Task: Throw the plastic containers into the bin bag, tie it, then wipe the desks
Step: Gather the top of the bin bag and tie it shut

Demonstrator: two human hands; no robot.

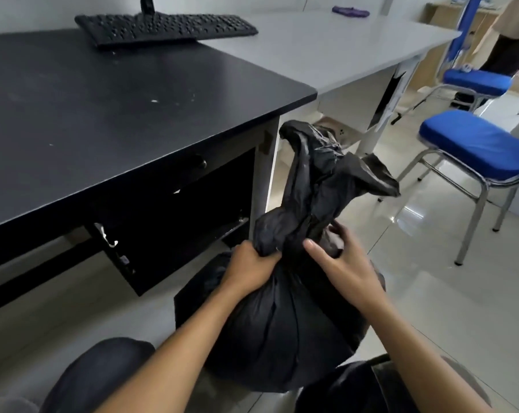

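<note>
The left grip (252,266) is clenched on a bunched fold of the black bin bag (282,329), grasping the gathered plastic at the near-left side of its neck. Just to the right of it, the right grip (341,263) grasps the same neck from the other side: its fingers (338,231) curl into the folds on the far side, while the thumb lies straight along the plastic, pointing toward the left grip. Below both grips the bag bulges full and round, sitting on the tiled floor (431,308) between the person's knees. Above the grips two twisted ends of the bag (318,174) rise from the neck and cross, one reaching up and left, the other flaring out to the right. Up and left of the left grip is a black surface (103,114) carrying a black keyboard (166,28) at its far edge. Beyond both grips a grey surface (327,55) adjoins the black one, with a purple cloth (350,11) lying near its far edge. To the right of the right grip, well apart from it, stand two blue-cushioned chairs (476,144) with metal legs.
</note>
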